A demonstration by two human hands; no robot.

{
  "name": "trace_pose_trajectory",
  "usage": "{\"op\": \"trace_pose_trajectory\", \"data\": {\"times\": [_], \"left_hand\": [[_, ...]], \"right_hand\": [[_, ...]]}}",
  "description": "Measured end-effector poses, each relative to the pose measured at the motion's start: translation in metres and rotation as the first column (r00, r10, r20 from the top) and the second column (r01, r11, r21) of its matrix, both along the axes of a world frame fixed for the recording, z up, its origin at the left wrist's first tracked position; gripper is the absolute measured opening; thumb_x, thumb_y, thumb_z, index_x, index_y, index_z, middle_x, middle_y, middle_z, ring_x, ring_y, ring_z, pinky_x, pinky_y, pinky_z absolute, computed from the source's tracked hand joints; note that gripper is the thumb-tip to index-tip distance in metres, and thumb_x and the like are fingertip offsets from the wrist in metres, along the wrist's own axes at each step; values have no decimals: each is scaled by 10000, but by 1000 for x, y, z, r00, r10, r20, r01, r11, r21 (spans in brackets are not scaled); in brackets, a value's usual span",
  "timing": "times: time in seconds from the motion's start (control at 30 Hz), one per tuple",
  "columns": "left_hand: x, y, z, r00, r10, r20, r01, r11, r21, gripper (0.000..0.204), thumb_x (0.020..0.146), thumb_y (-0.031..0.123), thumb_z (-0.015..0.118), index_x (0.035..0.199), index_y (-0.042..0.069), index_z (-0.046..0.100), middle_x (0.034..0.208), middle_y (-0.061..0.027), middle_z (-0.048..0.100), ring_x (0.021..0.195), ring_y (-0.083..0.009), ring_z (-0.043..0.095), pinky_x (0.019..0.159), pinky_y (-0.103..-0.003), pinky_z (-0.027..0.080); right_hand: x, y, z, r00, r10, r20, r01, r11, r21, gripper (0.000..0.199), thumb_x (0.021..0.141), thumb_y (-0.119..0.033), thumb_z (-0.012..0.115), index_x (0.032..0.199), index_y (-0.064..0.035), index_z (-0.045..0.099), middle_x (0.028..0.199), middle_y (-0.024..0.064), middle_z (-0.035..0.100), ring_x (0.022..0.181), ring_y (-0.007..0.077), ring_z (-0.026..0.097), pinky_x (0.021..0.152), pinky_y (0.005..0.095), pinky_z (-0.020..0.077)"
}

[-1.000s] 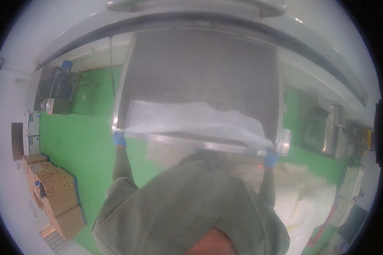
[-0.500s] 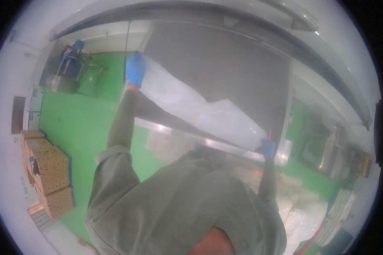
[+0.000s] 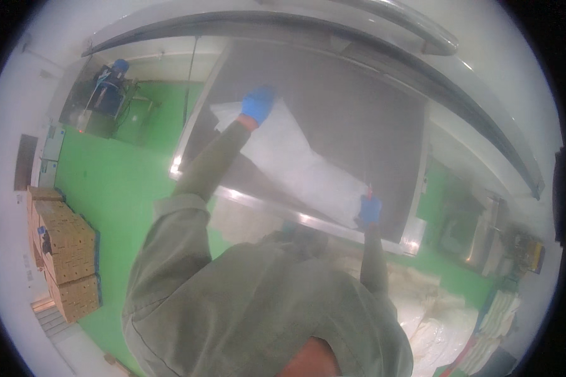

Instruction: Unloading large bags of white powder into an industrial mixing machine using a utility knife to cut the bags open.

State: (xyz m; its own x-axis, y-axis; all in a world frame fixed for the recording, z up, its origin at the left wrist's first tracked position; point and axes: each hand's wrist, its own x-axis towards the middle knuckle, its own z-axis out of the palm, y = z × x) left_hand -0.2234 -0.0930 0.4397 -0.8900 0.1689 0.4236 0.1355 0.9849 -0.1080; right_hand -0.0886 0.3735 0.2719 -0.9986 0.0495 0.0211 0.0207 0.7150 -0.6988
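A white, translucent plastic sheet (image 3: 295,164) lies creased and slanting across the grey worktop in front of me. My left hand (image 3: 258,105), in a blue glove, is closed at the sheet's far left part, and a pointed corner sticks out to the left of it. Blur hides the exact finger shape. At the sheet's near right end is my right hand (image 3: 370,210), also blue-gloved, with its fingers closed. A slim tool with a red part (image 3: 370,190) juts up from it; the tool's kind is too small to make out.
The grey worktop (image 3: 358,125) has a shiny metal front edge (image 3: 264,204). A long dark bar (image 3: 478,116) arches over its far side. Stacked brown cartons (image 3: 72,251) stand on the green floor at left, below a machine (image 3: 107,94). Pale plastic bundles (image 3: 434,320) lie at lower right.
My left hand has swung to the right, drawing the sheet's upper left part with it. My right hand has shifted left and slightly farther away, and the sheet is less stretched.
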Motion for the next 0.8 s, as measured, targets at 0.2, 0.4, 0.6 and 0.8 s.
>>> {"op": "trace_pose_trajectory", "data": {"times": [0.2,0.4,0.6,0.8], "left_hand": [[-18,-27,6,974,89,210,-99,994,38,248,794,139,469,1006,69,577,923,-143,603,829,-283,595,691,-391,484],[-42,-39,0,911,147,384,-124,989,-84,306,823,133,427,1088,44,550,1062,-143,577,969,-267,561,808,-377,452],[1,56,-60,862,-219,458,104,959,263,366,865,180,377,1180,38,496,1194,-172,505,1105,-308,484,938,-412,375],[-17,-114,-63,934,226,277,-219,974,-54,329,868,182,388,1154,52,486,1160,-121,499,1101,-242,465,896,-349,378]], "right_hand": [[5,16,30,926,-302,225,307,952,15,253,782,-187,531,653,29,553,471,28,388,461,134,393,440,329,335],[6,58,28,844,-438,308,536,688,-490,166,807,-131,497,779,7,586,548,-2,436,505,66,377,452,267,324],[-53,-43,92,947,-313,-68,291,930,-227,234,852,-218,510,767,0,522,657,-6,449,603,84,404,558,277,369],[-65,106,49,869,-491,-64,489,871,-42,345,890,-318,464,798,7,533,746,157,587,633,231,508,597,378,409]]}}
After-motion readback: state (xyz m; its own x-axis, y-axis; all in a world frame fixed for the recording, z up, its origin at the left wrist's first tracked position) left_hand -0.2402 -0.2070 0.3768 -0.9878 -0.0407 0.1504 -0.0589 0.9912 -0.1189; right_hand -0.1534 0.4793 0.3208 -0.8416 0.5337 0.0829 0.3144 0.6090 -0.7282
